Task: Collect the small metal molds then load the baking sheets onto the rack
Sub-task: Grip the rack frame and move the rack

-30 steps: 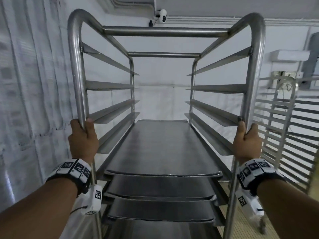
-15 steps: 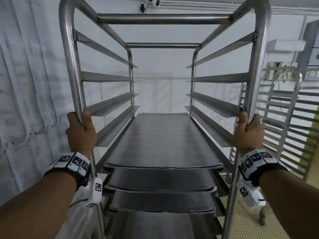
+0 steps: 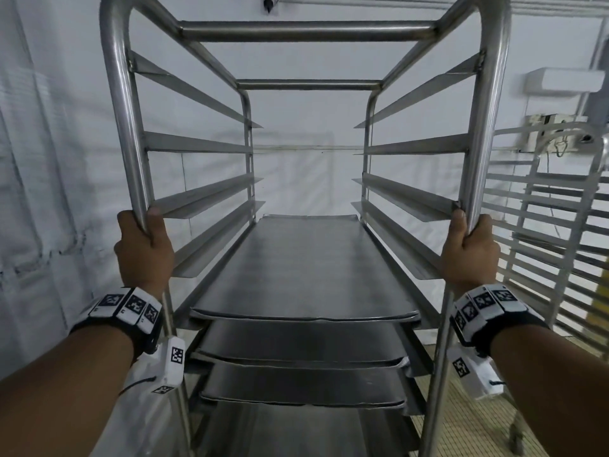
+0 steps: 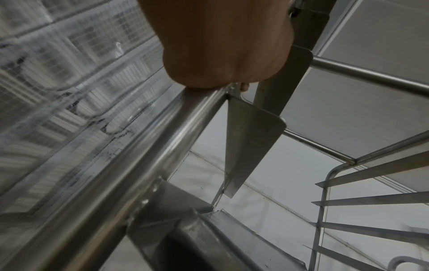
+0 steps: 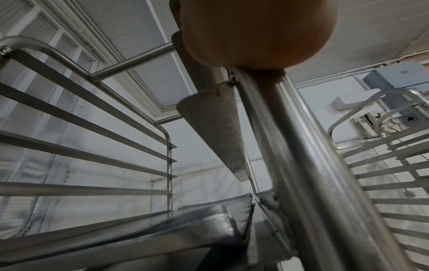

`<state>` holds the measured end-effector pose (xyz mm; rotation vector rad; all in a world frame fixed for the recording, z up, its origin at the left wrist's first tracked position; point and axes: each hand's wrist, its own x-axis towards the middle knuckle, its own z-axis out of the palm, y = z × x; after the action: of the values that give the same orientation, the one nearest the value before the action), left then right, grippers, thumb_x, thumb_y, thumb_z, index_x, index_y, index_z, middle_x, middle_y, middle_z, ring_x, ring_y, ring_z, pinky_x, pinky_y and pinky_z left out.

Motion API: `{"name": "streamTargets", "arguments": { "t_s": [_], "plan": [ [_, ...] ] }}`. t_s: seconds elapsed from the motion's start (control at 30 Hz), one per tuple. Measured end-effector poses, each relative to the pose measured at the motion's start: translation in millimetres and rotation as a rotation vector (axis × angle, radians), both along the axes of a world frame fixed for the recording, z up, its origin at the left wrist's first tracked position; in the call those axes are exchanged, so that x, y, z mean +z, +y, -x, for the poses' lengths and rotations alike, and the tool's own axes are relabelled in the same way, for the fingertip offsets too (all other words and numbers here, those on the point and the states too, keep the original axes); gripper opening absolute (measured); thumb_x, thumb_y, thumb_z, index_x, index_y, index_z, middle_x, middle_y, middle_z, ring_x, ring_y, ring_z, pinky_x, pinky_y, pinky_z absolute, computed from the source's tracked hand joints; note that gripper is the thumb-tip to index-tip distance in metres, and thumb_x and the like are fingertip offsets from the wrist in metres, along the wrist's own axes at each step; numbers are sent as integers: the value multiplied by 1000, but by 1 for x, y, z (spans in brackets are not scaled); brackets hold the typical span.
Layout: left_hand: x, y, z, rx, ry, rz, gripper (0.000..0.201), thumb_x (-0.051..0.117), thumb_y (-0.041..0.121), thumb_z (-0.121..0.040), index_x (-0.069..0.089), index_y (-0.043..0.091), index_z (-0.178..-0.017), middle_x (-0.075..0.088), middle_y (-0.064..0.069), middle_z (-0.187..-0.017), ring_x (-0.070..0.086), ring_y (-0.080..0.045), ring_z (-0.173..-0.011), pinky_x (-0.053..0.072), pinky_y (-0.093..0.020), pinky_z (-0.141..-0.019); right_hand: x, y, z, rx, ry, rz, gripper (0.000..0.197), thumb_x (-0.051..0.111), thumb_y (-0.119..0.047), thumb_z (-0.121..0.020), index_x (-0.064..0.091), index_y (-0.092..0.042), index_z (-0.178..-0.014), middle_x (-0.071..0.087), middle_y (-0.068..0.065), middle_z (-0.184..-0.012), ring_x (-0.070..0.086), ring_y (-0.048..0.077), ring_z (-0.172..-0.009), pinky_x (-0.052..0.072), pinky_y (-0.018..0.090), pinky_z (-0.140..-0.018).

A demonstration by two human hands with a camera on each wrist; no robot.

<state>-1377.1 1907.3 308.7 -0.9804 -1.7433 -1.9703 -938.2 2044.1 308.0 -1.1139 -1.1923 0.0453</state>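
Both hands clenched on the rack (image 3: pixel 306 28) — left hand (image 3: pixel 143 249) wrapped around the front left upright, right hand (image 3: pixel 469 255) wrapped around the front right upright, thumbs up along the tubes. Same seen from the wrists: left hand (image 4: pixel 223 42) closed over the tube, right hand (image 5: pixel 257 31) closed over its post, though fingers mostly hidden there behind the back of the hand.

Baking sheets (image 3: pixel 306 268) already lying in the rack, at least three visible, one above another on the lower rails, front edges a little bent and not perfectly in line. Possibly a fourth level below, but too dark to say. Upper rails (image 3: pixel 197 143) carrying nothing, so room left if more sheets exist; none seen outside the rack.

Small metal molds not visible in any view — cannot tell whether collected or where put.

Judging from this: loading part looks mostly or fully done, hands no longer on a sheet but on the frame, as for steadying or moving the rack. Cannot confirm the first part of the task.

Second rack (image 3: pixel 553 225) standing close on the right side, with white covered walls (image 3: pixel 49 159) around.
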Motion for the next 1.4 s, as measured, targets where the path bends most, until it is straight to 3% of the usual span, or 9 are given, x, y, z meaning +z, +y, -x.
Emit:
{"name": "streamTargets", "arguments": {
  "t_s": [0.23, 0.4, 0.6, 0.73, 0.83, 1.0, 1.2, 1.4],
  "plan": [
    [0, 63, 1, 21, 2, 10, 52, 36, 56, -104, 44, 5, -109, 51, -8, -73, 52, -32, -68, 37, -39, -61, -2, 75, 3, 6, -3, -18, 51, 37, -52, -102, 44, -2, -96, 55, 19, -74, 50, 33, -67, 35, 38, -62],
    [1, 105, -7, 38, -7, 22, 54, 36, 58, -104, 44, 5, -109, 53, -9, -73, 52, -34, -65, 39, -40, -60, -2, 130, 0, -50, -23, 54, 57, 27, -66, -96, 41, -11, -99, 58, 21, -79, 56, 39, -75, 47, 46, -68],
    [2, 155, -20, 64, -6, 18, 48, 37, 53, -105, 43, 5, -108, 48, -2, -66, 47, -18, -57, 28, -33, -51, 4, 187, -4, 29, 3, 41, 47, 38, -46, -105, 45, 1, -106, 48, 13, -75, 43, 28, -68, 31, 37, -63],
    [1, 187, -17, 87, 17, -6, 49, 38, 52, -105, 44, 4, -107, 49, -2, -64, 49, -18, -55, 29, -29, -48, 6, 224, 0, 73, 12, 40, 47, 38, -46, -105, 45, 1, -108, 47, 10, -71, 46, 29, -68, 32, 36, -63],
    [0, 210, -8, 113, 26, 1, 52, 36, 58, -104, 44, 7, -109, 51, -3, -67, 51, -26, -57, 37, -33, -55, 5, 245, 5, 74, 0, 91, 48, 36, -47, -104, 44, -1, -110, 41, 3, -63, 44, 29, -67, 32, 37, -62],
    [-2, 248, 9, 129, 22, 1, 53, 35, 59, -104, 43, 6, -109, 50, -6, -66, 50, -29, -57, 39, -37, -56, 3, 283, 18, 107, 2, 84, 46, 35, -50, -104, 41, -4, -105, 54, 19, -74, 50, 36, -67, 32, 38, -60],
    [-3, 296, 34, 107, 40, -12, 52, 36, 58, -104, 43, 6, -106, 49, -4, -65, 50, -28, -57, 37, -35, -55, 1, 333, 42, 112, 2, 70, 45, 36, -49, -104, 41, -4, -102, 55, 16, -70, 50, 35, -64, 34, 37, -60],
    [-1, 347, 57, 56, 49, -16, 43, 38, 53, -105, 39, 11, -100, 48, -3, -64, 50, -22, -55, 33, -26, -49, 1, 383, 69, 70, 8, 55, 46, 35, -50, -103, 40, -5, -102, 55, 20, -72, 49, 36, -64, 37, 39, -60]
  ]
}}
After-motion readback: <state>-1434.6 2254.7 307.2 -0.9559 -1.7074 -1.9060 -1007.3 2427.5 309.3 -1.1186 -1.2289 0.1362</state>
